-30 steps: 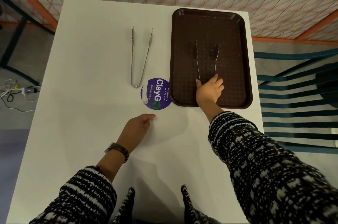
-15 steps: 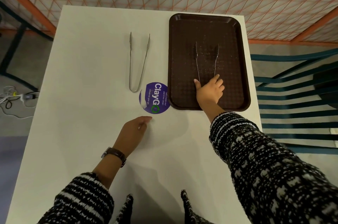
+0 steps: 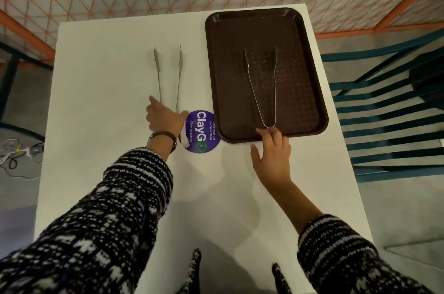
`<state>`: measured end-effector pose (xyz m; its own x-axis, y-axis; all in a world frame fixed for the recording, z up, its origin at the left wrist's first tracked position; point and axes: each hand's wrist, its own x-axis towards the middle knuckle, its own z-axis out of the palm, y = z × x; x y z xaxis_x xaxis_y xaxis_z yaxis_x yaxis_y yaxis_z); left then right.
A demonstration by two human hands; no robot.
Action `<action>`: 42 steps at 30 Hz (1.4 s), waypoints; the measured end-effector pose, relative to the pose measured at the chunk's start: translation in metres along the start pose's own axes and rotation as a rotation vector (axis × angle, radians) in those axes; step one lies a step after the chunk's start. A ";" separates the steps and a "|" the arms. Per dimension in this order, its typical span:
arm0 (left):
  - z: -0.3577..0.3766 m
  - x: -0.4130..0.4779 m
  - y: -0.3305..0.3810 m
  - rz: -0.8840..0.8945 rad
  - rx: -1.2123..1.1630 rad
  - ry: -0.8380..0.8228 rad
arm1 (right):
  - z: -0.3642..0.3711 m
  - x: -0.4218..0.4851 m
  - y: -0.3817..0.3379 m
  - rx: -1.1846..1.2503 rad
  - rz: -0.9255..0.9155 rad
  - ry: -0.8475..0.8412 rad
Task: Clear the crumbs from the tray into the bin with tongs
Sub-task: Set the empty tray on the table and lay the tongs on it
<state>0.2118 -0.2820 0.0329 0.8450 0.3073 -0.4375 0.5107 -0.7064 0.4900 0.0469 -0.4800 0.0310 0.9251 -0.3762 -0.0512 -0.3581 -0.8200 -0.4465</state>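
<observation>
A brown tray (image 3: 228, 77) lies at the far right of the white table (image 3: 101, 125), with pale crumbs (image 3: 260, 63) scattered across its middle. Thin metal tongs (image 3: 274, 92) lie spread on the tray, hinge end towards me. My right hand (image 3: 271, 149) is just below that hinge, its relaxed fingertips on the tray's near rim and holding nothing. A second pair of tongs (image 3: 179, 77) lies on the table left of the tray. My left hand (image 3: 163, 119) covers their hinge end, finger and thumb spread to either side. No bin is in view.
A round purple ClayGo sticker (image 3: 203, 131) sits on the table between my hands, next to the tray's near left corner. A teal slatted chair (image 3: 384, 113) stands right of the table. Cables (image 3: 14, 156) lie on the floor at left. Orange netting runs behind.
My right hand has let go of the tray tongs and drawn back to the tray's near rim. My left hand has reached forward onto the hinge end of the table tongs.
</observation>
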 end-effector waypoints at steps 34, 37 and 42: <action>0.065 -0.019 0.126 0.372 -0.346 -0.064 | -0.031 0.018 0.055 0.001 0.130 0.027; 0.074 -0.022 0.126 0.350 -0.368 -0.056 | -0.024 0.042 0.043 0.005 0.078 0.031; 0.081 -0.024 0.122 0.324 -0.386 -0.026 | -0.001 0.082 0.019 0.091 0.170 -0.098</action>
<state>0.2407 -0.4270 0.0417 0.9681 0.0920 -0.2330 0.2484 -0.4740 0.8448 0.1153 -0.5268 0.0190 0.8620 -0.4579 -0.2176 -0.5011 -0.7043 -0.5029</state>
